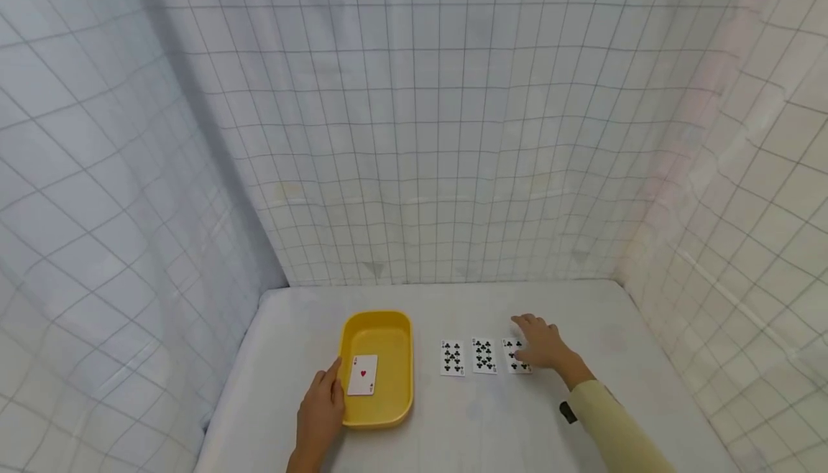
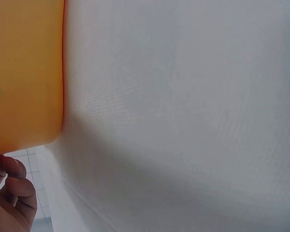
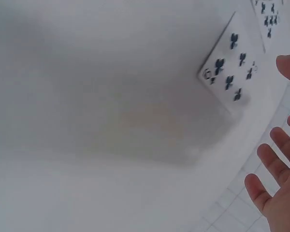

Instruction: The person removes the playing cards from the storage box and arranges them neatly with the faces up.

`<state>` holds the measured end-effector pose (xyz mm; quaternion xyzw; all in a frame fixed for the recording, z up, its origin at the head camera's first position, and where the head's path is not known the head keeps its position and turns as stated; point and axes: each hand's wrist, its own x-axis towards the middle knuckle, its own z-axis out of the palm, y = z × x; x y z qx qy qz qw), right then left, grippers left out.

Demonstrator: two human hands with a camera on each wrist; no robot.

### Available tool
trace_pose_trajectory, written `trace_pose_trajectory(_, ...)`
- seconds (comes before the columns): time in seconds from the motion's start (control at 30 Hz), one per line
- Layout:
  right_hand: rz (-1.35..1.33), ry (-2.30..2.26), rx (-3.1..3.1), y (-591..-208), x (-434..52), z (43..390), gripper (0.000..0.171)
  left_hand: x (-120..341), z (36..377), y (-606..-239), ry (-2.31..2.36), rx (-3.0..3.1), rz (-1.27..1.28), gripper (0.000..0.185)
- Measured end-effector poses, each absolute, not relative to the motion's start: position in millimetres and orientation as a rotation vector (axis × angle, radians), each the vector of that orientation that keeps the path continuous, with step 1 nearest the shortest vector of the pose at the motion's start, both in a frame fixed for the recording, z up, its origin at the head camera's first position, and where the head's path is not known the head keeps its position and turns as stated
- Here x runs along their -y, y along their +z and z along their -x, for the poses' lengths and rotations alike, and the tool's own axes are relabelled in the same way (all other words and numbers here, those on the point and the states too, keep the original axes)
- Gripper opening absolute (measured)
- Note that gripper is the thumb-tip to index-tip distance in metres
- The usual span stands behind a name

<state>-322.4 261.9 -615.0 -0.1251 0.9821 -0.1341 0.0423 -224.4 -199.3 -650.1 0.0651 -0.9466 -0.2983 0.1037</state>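
A yellow tray [image 1: 394, 387] stands on the white-covered table, and an ace of hearts [image 1: 363, 375] lies face up inside it. My left hand [image 1: 320, 407] grips the tray's left rim. To the tray's right, three face-up clubs playing cards form a row: a left card [image 1: 452, 358], a middle card [image 1: 484, 356] and a right card [image 1: 509, 358]. Over the right card hovers my right hand [image 1: 542, 343], fingers spread and holding nothing; it partly hides that card. In the right wrist view, the thumb and fingers are apart from the nearest clubs card [image 3: 229, 63].
White cloth walls with a dark grid, including the back wall [image 1: 414, 135], enclose the table [image 1: 491, 430] at the back and both sides. A dark band [image 1: 568, 412] sits at the right wrist, by the pale yellow sleeve [image 1: 608, 419].
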Motion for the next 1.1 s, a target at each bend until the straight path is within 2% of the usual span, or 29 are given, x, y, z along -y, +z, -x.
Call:
trace_pose_trajectory(0.37,0.662,-0.523,-3.051,-572,-191,334,0.075,197,226,-655,-0.912,2.819,-0.195,0.046)
trace_pose_trajectory(0.73,0.946,-0.541,-3.014,-541,-96,338,0.074,206,223,-653,-0.918,2.818,-0.281,0.046)
trace_pose_trajectory(0.93,1.021,-0.431,-2.968,-548,-48,335,0.082,207,225,-653,-0.919,2.803,-0.263,0.046)
trace_pose_trajectory(1.1,0.982,-0.391,-2.883,-569,-22,329,0.089,203,225,-653,-0.941,2.822,-0.25,0.045)
